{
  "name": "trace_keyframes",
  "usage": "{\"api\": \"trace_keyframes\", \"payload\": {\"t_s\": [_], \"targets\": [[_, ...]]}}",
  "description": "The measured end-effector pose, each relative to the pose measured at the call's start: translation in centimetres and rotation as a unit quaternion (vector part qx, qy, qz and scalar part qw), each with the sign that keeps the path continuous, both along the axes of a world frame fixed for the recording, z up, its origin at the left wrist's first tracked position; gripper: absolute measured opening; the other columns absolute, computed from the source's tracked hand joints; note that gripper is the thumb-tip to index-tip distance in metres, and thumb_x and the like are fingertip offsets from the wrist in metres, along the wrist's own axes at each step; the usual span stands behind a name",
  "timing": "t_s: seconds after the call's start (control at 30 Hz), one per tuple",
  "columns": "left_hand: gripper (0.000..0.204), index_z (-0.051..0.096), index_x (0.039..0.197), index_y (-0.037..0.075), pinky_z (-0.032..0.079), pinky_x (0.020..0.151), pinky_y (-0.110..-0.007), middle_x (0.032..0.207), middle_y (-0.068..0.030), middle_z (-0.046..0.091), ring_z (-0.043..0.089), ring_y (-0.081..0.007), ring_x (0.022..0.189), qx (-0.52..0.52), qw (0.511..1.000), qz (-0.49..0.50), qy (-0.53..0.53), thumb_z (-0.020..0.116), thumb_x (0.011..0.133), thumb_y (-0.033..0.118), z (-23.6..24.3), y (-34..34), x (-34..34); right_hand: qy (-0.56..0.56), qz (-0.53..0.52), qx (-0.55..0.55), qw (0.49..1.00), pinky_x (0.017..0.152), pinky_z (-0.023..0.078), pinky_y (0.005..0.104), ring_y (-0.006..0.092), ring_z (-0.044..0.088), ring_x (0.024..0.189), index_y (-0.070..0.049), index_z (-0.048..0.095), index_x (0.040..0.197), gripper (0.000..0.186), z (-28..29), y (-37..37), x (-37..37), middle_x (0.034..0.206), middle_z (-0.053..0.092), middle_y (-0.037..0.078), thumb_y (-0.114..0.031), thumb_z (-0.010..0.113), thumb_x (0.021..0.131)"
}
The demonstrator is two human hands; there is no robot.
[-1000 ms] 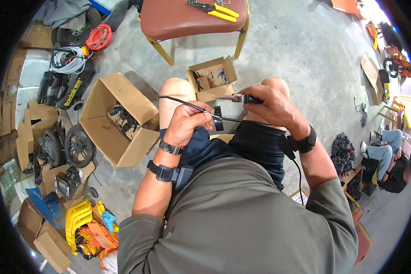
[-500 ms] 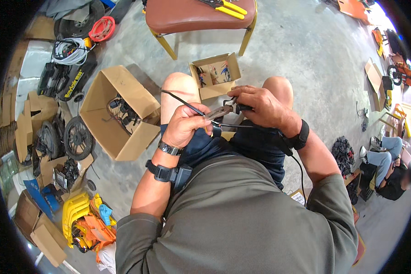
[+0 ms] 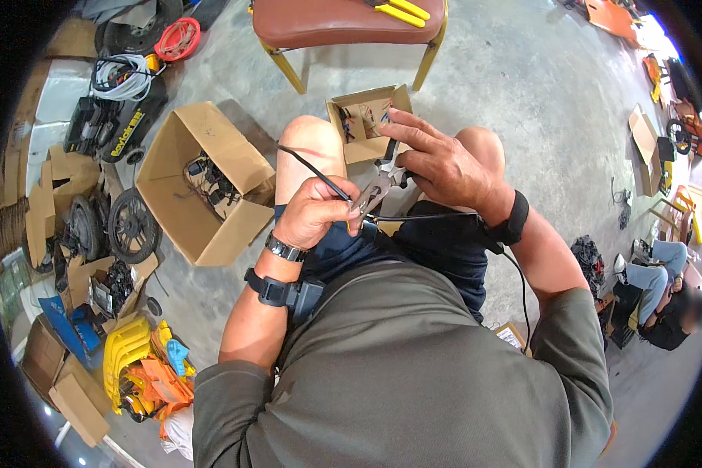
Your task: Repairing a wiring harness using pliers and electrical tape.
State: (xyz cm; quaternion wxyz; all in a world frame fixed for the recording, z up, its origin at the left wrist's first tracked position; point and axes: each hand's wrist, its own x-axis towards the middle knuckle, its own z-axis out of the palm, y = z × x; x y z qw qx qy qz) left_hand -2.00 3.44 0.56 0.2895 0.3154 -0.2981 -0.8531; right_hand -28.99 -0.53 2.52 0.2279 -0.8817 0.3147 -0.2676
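Over my lap, my left hand [image 3: 317, 210] pinches a black cable [image 3: 317, 169] between thumb and fingers. One part of the cable sticks out toward the upper left, across my knee; a thin black length also runs right from the hands. My right hand [image 3: 446, 162] grips a pair of metal pliers [image 3: 376, 192] with dark handles, its index finger stretched out along them. Beside my left thumb and fingertips are the pliers' jaws, partly spread. What sits between the jaws is too small to make out.
A large cardboard box [image 3: 181, 186] with dark wired parts stands left of my knees. Beyond my knees is a small box [image 3: 358, 148] of coloured wire pieces. Yellow-handled pliers [image 3: 402, 12] lie on a brown chair [image 3: 343, 27]. A person [image 3: 666, 300] sits far right.
My right hand has spread the pliers' handles, and its fingers have straightened. The jaws now point more downward. My left hand still pinches the cable in nearly the same place.
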Motion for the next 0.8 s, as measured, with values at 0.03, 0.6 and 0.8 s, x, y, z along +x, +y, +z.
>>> {"api": "trace_keyframes", "payload": {"t_s": [0.03, 0.6, 0.8], "targets": [[0.017, 0.066, 0.097, -0.003, 0.053, 0.064, -0.032, 0.075, -0.0125, 0.068, 0.065, -0.021, 0.064, 0.004, 1.0, -0.004, 0.001, 0.071, 0.084, 0.007, 0.0, 0.0, 0.0, 0.009, 0.0, -0.02, 1.0, 0.098, 0.053, 0.0428, 0.0374, 0.043, 0.138, 0.0, 0.062, 0.079, 0.017, 0.1, -0.2, 0.1, 0.139, 0.054, 0.013, 0.012, 0.064, 0.067], [0.017, 0.068, 0.088, -0.003, 0.052, 0.065, -0.028, 0.077, -0.0084, 0.068, 0.064, -0.0163, 0.067, -0.031, 0.997, -0.073, -0.011, 0.071, 0.088, 0.014, 0.8, 0.0, 0.2, 0.034, 0.097, -0.079, 0.992, 0.101, 0.051, 0.0426, 0.0344, 0.041, 0.139, -0.001, 0.059, 0.072, 0.009, 0.2, -2.9, 1.0, 0.139, 0.052, 0.012, -0.006, 0.063, 0.077], [0.018, 0.067, 0.088, -0.003, 0.052, 0.066, -0.028, 0.077, -0.01, 0.069, 0.066, -0.017, 0.068, -0.062, 0.994, -0.092, -0.001, 0.07, 0.089, 0.014, 0.2, -0.2, 0.6, 0.051, 0.109, -0.11, 0.987, 0.101, 0.05, 0.0415, 0.0318, 0.045, 0.135, -0.003, 0.06, 0.074, 0.01, 0.0, -3.2, 1.5, 0.138, 0.052, 0.01, -0.011, 0.061, 0.08]]}}
